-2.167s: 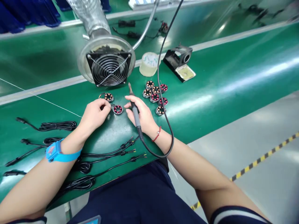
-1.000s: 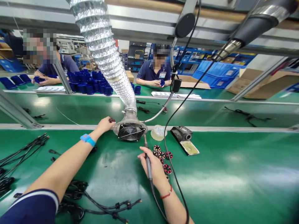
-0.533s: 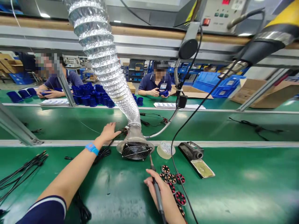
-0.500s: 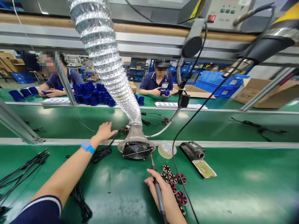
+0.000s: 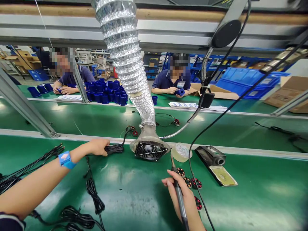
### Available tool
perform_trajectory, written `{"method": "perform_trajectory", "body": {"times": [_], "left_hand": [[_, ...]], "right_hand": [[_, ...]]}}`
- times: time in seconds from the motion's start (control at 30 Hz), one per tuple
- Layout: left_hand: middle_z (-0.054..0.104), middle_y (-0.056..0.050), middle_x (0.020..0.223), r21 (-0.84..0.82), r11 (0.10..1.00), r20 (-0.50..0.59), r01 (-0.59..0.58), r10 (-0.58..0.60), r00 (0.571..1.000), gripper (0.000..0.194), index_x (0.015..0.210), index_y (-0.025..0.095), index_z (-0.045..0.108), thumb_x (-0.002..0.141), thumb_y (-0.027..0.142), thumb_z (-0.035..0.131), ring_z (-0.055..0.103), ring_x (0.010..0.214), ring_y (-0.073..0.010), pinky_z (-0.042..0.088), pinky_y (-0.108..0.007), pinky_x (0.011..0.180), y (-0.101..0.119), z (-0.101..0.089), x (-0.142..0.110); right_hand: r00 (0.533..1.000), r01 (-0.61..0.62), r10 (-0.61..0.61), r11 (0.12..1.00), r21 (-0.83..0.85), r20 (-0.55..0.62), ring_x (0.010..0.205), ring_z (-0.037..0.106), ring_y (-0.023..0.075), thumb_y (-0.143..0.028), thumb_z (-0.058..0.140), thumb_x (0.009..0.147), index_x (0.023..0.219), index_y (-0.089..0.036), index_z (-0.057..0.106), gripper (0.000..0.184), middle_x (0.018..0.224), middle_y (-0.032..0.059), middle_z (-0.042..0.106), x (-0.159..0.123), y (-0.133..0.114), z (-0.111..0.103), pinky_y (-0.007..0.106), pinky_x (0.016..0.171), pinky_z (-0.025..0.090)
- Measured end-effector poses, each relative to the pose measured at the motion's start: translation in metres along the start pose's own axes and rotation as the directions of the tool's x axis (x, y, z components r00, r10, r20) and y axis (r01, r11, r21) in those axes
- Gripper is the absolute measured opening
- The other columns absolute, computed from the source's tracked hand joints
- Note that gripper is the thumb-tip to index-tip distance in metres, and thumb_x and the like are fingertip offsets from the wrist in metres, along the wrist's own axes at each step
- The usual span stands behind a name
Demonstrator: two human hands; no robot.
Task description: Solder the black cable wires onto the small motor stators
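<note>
My left hand (image 5: 98,147), a blue band on its wrist, is closed on the end of a coiled black cable (image 5: 115,148) near the metal rail. From that coil a thin lead runs over the rail to two small wound copper rings (image 5: 133,130). My right hand (image 5: 184,195) grips a soldering iron (image 5: 178,192), its tip pointing up beside the fan (image 5: 151,150) of the fume hood. Red and copper wound rings (image 5: 196,183) lie around my right hand, partly hidden by it.
A silver duct (image 5: 127,54) drops to the fan. Beside it stand a round translucent dish (image 5: 181,152) and a soldering stand (image 5: 211,157) with a yellow sponge. More black cables (image 5: 95,195) lie at the left. A black cord (image 5: 192,150) hangs ahead. Two people sit opposite, handling blue parts.
My left hand, open with fingers spread beyond the rail earlier, has drawn back and closed on the coiled cable. The view has swung left. My right hand still holds the soldering iron.
</note>
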State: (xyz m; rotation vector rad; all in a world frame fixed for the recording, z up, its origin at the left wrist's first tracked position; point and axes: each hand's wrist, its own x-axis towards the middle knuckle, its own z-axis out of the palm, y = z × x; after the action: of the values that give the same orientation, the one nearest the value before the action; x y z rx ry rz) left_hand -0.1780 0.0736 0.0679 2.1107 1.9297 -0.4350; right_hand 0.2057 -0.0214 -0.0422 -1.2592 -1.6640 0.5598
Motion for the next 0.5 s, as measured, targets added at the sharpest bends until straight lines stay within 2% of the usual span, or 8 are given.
{"method": "perform_trajectory", "body": {"times": [0.1,0.17,0.23,0.3,0.33,0.37,0.43,0.5], "left_hand": [[0.067,-0.017,0.127,0.046,0.993,-0.189,0.110,-0.099,0.977,0.037,0.114,0.018,0.064,0.077,0.024,0.067,0.069,0.110,-0.0342,0.052,-0.039,0.090,-0.025,-0.038,0.013],[0.055,-0.024,0.141,0.047,0.974,-0.338,0.222,-0.194,0.921,0.044,0.130,0.014,0.055,0.086,0.022,0.054,0.064,0.120,-0.0383,0.051,-0.044,0.094,-0.041,-0.063,0.014],[0.045,-0.031,0.148,0.015,0.944,-0.455,0.328,-0.286,0.843,0.049,0.140,0.008,0.045,0.094,0.024,0.040,0.059,0.127,-0.0433,0.050,-0.049,0.095,-0.050,-0.080,0.009],[0.050,-0.032,0.143,-0.024,0.928,-0.484,0.371,-0.336,0.808,0.047,0.137,0.005,0.047,0.098,0.027,0.030,0.059,0.126,-0.0442,0.050,-0.049,0.093,-0.049,-0.084,-0.002],[0.057,-0.030,0.136,-0.037,0.936,-0.454,0.351,-0.329,0.828,0.046,0.129,0.007,0.054,0.099,0.029,0.028,0.062,0.122,-0.0417,0.051,-0.046,0.092,-0.045,-0.080,-0.010],[0.065,-0.024,0.126,-0.047,0.953,-0.394,0.299,-0.293,0.871,0.043,0.119,0.010,0.061,0.099,0.029,0.028,0.066,0.116,-0.0372,0.052,-0.041,0.090,-0.038,-0.072,-0.019],[0.075,-0.011,0.102,-0.080,0.989,-0.215,0.123,-0.137,0.967,0.034,0.096,0.018,0.069,0.096,0.029,0.037,0.071,0.099,-0.0260,0.052,-0.029,0.083,-0.017,-0.046,-0.040],[0.076,-0.002,0.088,-0.144,0.988,-0.042,-0.060,0.054,0.998,0.024,0.083,0.022,0.070,0.090,0.028,0.048,0.070,0.084,-0.0192,0.051,-0.023,0.075,0.012,-0.012,-0.064]], "right_hand": [[1.000,-0.023,0.023,0.999,0.040,0.015,0.076,0.080,0.0187,-0.044,0.054,0.100,0.118,-0.025,0.068,0.030,0.083,0.0049,0.080,0.004,-0.005,-0.006,0.025,0.072,0.066],[0.999,-0.040,0.041,0.998,0.050,-0.009,0.077,0.080,0.0191,-0.045,0.055,0.099,0.119,-0.025,0.068,0.031,0.084,0.0055,0.080,0.004,-0.012,-0.010,0.026,0.074,0.066],[0.998,-0.044,0.046,0.998,0.035,-0.053,0.078,0.079,0.0187,-0.044,0.054,0.100,0.120,-0.025,0.068,0.031,0.087,0.0055,0.080,0.003,-0.020,-0.013,0.027,0.078,0.065],[0.998,-0.022,0.023,1.000,0.019,-0.054,0.079,0.079,0.0181,-0.041,0.053,0.101,0.121,-0.026,0.067,0.028,0.088,0.0047,0.080,0.001,-0.028,-0.014,0.027,0.078,0.065],[0.999,0.007,-0.006,1.000,0.016,-0.034,0.079,0.079,0.0180,-0.038,0.053,0.101,0.121,-0.027,0.066,0.027,0.088,0.0041,0.080,-0.001,-0.031,-0.015,0.026,0.078,0.065],[0.999,0.045,-0.045,0.999,0.018,-0.020,0.079,0.079,0.0179,-0.036,0.053,0.101,0.121,-0.027,0.066,0.025,0.087,0.0036,0.080,-0.002,-0.033,-0.015,0.026,0.077,0.065],[0.991,0.130,-0.130,0.991,0.029,-0.016,0.078,0.079,0.0178,-0.031,0.054,0.100,0.123,-0.028,0.064,0.026,0.087,0.0027,0.080,-0.005,-0.038,-0.015,0.026,0.076,0.065],[0.979,0.201,-0.199,0.978,0.049,-0.035,0.079,0.079,0.0182,-0.027,0.055,0.099,0.127,-0.028,0.063,0.029,0.089,0.0030,0.080,-0.010,-0.046,-0.013,0.028,0.078,0.065]]}}
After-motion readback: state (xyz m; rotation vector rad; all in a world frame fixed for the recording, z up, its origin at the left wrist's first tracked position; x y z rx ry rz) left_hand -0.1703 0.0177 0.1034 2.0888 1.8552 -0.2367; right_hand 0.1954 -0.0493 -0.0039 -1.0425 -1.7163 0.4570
